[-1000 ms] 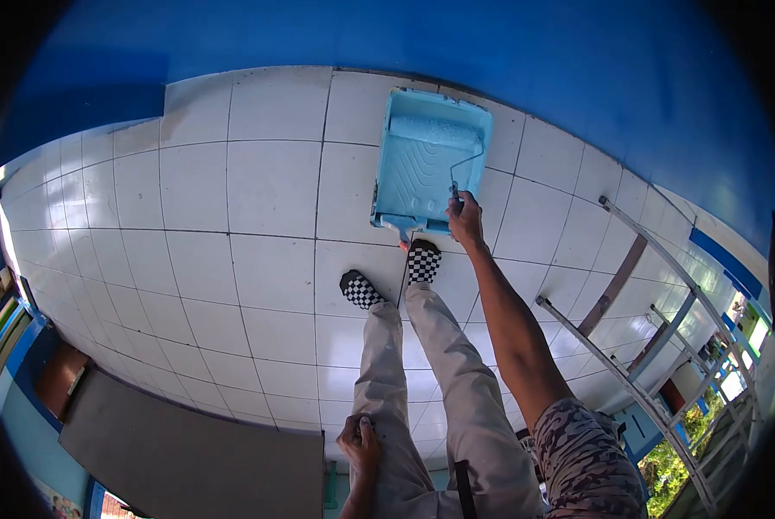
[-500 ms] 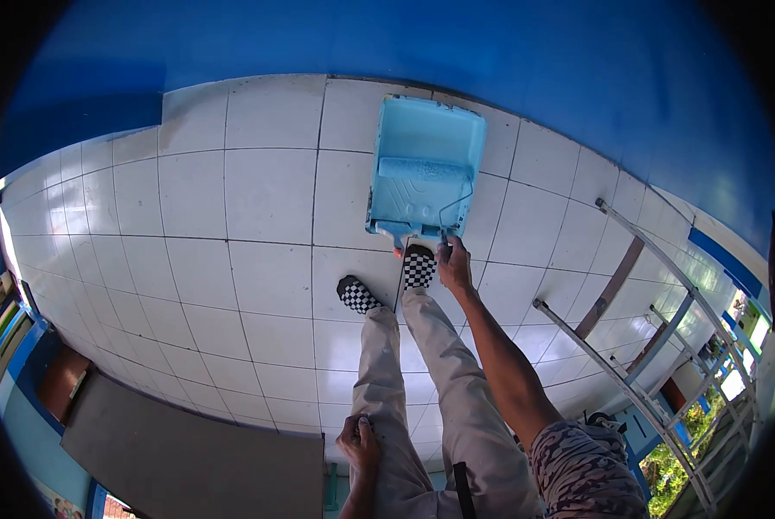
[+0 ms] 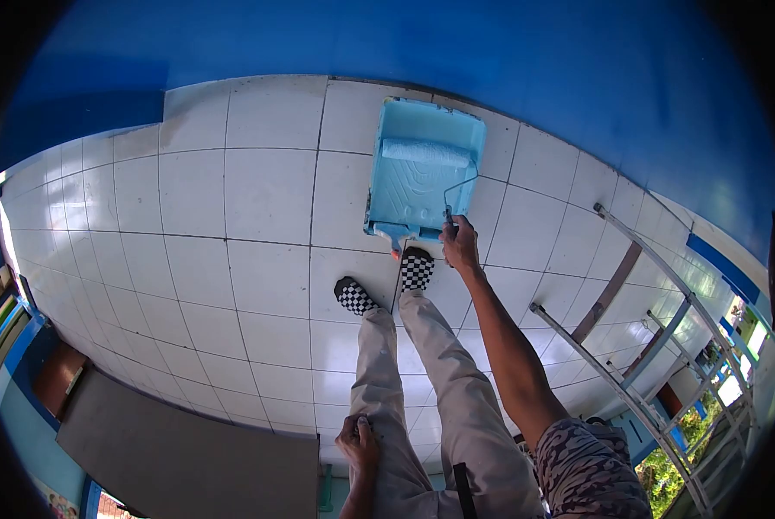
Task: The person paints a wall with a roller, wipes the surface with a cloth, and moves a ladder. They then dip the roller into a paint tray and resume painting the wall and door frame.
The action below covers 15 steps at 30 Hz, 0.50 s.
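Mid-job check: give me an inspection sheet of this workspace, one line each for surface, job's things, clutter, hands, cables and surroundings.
Surface: white tiled floor, bare around the tray.
Job's things: light blue paint tray on the floor by the blue wall; paint roller lies across the tray's far part.
Clutter: grey board on the floor to the left.
Hands: right hand grips the roller's handle at the tray's near edge; left hand rests on the person's thigh.
Cables: nothing seen.
Surroundings: metal ladder to the right; checkered shoes just short of the tray.
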### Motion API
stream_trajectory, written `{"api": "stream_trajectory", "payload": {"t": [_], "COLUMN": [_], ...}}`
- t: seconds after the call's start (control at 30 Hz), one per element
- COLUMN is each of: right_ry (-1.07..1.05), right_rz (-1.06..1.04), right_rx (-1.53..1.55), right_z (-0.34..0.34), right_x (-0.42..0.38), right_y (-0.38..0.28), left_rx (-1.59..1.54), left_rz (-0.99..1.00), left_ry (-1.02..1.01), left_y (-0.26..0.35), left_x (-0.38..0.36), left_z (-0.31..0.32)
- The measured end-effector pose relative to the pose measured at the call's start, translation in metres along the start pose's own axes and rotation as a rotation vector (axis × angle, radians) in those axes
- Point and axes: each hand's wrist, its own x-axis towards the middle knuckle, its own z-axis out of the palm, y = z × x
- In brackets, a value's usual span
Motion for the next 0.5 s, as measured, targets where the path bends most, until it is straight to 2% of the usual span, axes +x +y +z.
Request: {"api": "stream_trajectory", "payload": {"t": [0.1, 0.17, 0.27, 0.33, 0.47, 0.5], "right_ry": [0.028, 0.006, 0.008, 0.044, 0.033, 0.074], "right_rz": [-0.022, 0.088, 0.050, 0.162, 0.155, 0.052], "right_rx": [-0.043, 0.016, -0.019, -0.091, -0.069, -0.068], "right_z": [0.004, 0.009, 0.023, 0.028, 0.024, 0.022], "right_x": [-0.027, -0.054, -0.071, -0.076, -0.039, -0.024], "right_y": [0.016, 0.016, 0.046, 0.037, 0.015, 0.013], "left_rx": [0.038, 0.040, 0.026, 0.005, 0.033, 0.050], "left_rz": [0.033, 0.054, 0.051, 0.027, 0.051, 0.064], "left_ry": [0.002, 0.013, 0.015, 0.004, 0.016, 0.019], "left_y": [-0.005, -0.003, 0.008, 0.009, 0.000, -0.001], "left_x": [0.000, 0.001, 0.001, 0.001, 0.001, 0.001], "left_z": [0.002, 0.003, 0.001, 0.002, 0.002, 0.002]}}
